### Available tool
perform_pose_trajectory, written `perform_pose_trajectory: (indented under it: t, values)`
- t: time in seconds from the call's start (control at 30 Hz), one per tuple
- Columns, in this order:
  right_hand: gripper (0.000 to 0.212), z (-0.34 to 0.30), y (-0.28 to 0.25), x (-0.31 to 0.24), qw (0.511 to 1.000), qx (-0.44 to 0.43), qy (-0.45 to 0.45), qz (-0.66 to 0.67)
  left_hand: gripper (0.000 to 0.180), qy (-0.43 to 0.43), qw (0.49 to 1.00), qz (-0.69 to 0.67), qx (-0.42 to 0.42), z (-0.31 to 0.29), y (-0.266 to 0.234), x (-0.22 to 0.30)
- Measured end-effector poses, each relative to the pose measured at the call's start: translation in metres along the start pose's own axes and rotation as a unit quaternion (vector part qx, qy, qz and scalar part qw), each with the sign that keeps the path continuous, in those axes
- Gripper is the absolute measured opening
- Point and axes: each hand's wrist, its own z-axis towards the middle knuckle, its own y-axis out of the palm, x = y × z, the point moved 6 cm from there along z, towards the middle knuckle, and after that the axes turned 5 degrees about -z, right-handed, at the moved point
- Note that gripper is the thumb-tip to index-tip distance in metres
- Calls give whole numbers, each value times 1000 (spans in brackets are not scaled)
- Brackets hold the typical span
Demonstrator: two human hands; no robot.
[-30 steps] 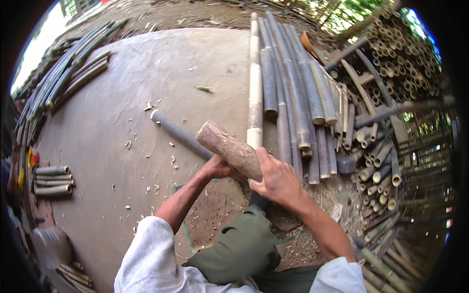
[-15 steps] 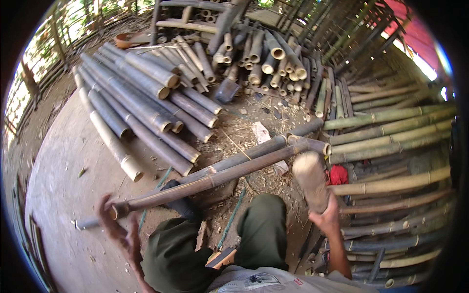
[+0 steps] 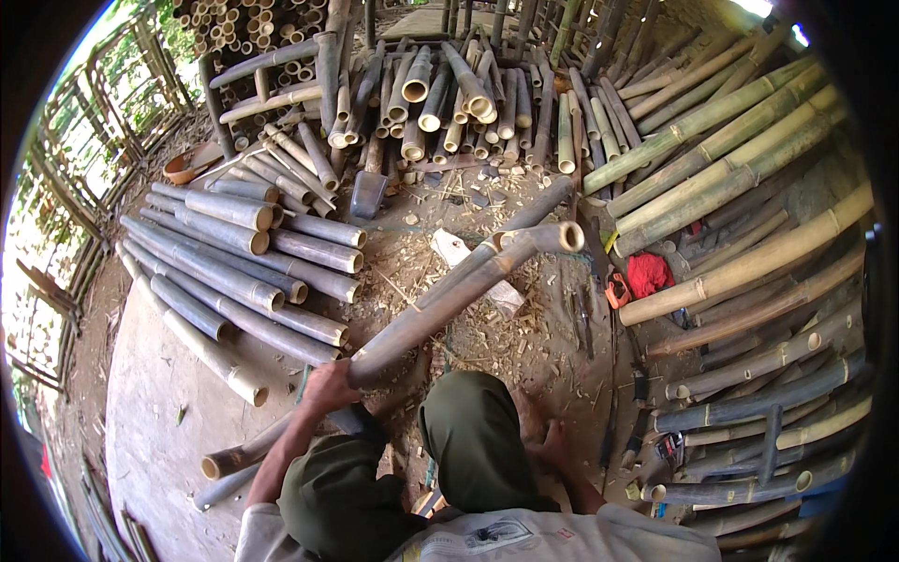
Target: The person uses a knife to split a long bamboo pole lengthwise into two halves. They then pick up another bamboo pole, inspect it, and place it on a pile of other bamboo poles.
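clasping with curled left hand [image 3: 326, 386] a long, brownish-grey bamboo pole [image 3: 440, 312], slanted from lower left to above and right of centre; cannot tell the grip of the right hand [image 3: 552, 446], lower centre.

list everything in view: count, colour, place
Long bamboo pole: one, brown, centre
Partly hidden bamboo pole: one, grey, alongside it
Thick bamboo lengths: many, dark, left
Hollow bamboo tubes: many, tan, top
Smooth bamboo poles: many, yellow to grey, right
Crumpled bundle: one, red, right
Shallow bowl: one, orange-brown, upper left
Boxy container: one, grey, upper left
Baggy trousers: one pair, green, bottom
Left hand: one, on long pole
Right hand: one, by right knee
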Motion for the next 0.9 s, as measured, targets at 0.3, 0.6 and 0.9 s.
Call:
perform_pose_trajectory:
  t: [0.3, 0.6, 0.9]
  values:
    - [88, 80, -118, -66, 958, 148, -179, 169, 52, -86, 985, -119, -86, -52, -38, -124]
    - [89, 75, -185, -258, 901, 92, -341, 249, 63, -134, 985, -103, -45, -73, -29, -160]
    - [78, 123, -224, -372, 798, 190, -487, 300, 65, -1, 987, -127, 101, -20, -53, -15]
